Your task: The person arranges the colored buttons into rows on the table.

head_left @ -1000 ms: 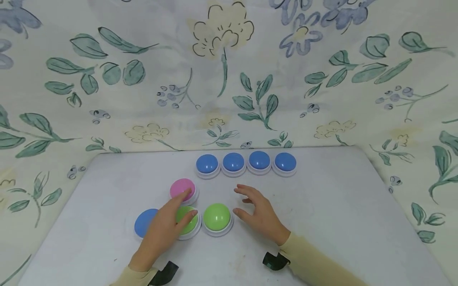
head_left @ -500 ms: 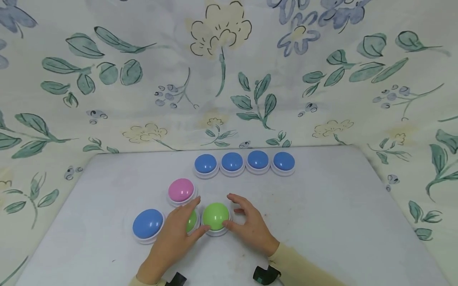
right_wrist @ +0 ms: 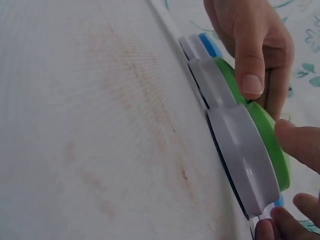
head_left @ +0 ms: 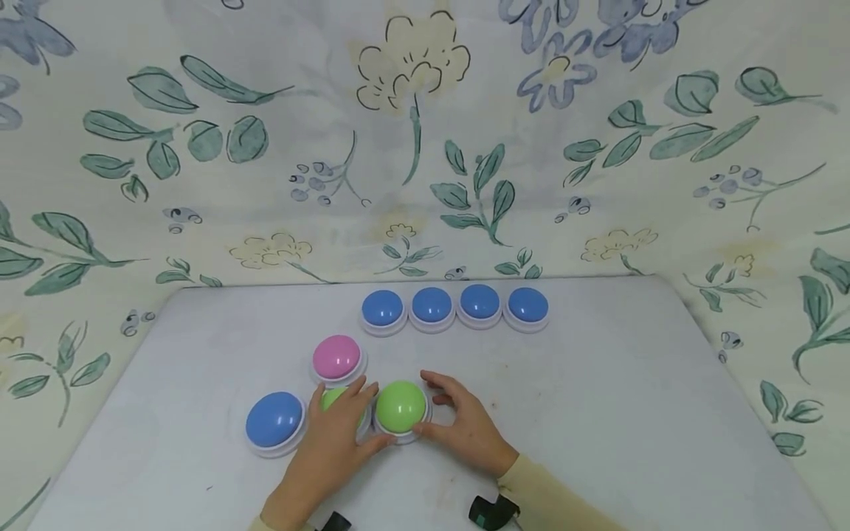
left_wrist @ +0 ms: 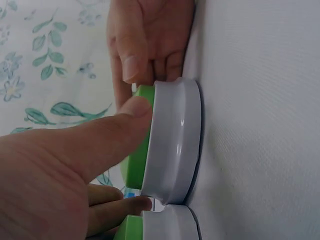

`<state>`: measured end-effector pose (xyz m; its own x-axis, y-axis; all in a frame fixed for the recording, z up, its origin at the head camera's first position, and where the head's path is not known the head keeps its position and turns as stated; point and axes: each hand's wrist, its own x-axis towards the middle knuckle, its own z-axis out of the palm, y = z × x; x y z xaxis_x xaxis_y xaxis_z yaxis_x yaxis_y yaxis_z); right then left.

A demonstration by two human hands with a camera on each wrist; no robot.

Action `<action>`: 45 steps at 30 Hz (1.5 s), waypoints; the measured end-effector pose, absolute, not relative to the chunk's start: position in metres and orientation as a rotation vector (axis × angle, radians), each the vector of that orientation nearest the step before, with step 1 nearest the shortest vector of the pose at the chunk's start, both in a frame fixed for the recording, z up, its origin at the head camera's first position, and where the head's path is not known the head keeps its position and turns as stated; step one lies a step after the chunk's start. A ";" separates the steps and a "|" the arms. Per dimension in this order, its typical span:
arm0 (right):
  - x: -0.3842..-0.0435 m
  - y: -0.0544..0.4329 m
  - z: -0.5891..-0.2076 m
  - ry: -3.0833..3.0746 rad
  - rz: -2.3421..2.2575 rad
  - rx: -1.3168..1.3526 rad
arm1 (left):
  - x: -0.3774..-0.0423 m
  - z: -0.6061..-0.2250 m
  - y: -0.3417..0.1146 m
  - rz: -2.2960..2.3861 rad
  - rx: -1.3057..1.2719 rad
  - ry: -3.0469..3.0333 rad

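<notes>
A green push button (head_left: 401, 405) with a round white base lies flat on the white table between the hands. My left hand (head_left: 328, 442) holds it from the left, its thumb (left_wrist: 132, 110) against the dome's edge and fingertips beside the base. From the right, my right hand (head_left: 470, 428) has its thumb (right_wrist: 292, 137) on the dome and curled fingers by the base's far side. A second green button (head_left: 332, 397) sits close against the first, partly covered by my left fingers. Behind it is a pink button (head_left: 336, 356); left of my left hand, a larger-looking blue button (head_left: 274, 419).
Several blue buttons (head_left: 432, 304) stand in a row near the back edge of the white table (head_left: 598, 383). A flower-patterned cloth (head_left: 285, 206) hangs behind and at the sides. Dark wrist cameras (head_left: 493, 512) sit on both wrists.
My left hand has moved right, off the pink and blue buttons, to the right-hand green button. My right hand has come down and left to the same button. The buttons stay put.
</notes>
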<state>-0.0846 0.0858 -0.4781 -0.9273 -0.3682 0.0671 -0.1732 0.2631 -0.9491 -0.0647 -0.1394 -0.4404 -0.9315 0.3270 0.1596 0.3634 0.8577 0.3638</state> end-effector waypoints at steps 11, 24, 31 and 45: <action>-0.082 0.081 -0.484 2.461 -1.652 -0.554 | -0.067 -0.441 -0.137 -0.573 -0.550 -2.911; -0.081 0.081 -0.483 2.502 -1.604 -0.554 | -0.069 -0.436 -0.135 -0.633 -0.539 -2.953; -0.080 0.081 -0.484 2.485 -1.671 -0.537 | -0.067 -0.434 -0.134 -0.685 -0.526 -2.942; -0.078 0.086 -0.476 2.454 -1.747 -0.459 | -0.064 -0.429 -0.125 -0.843 -0.454 -2.911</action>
<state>-0.0783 0.0859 -0.4760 -0.9502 -0.2966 0.0960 -0.1878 0.2988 -0.9356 -0.0637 -0.1251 -0.4292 -0.9532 0.2599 0.1547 0.3024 0.8048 0.5107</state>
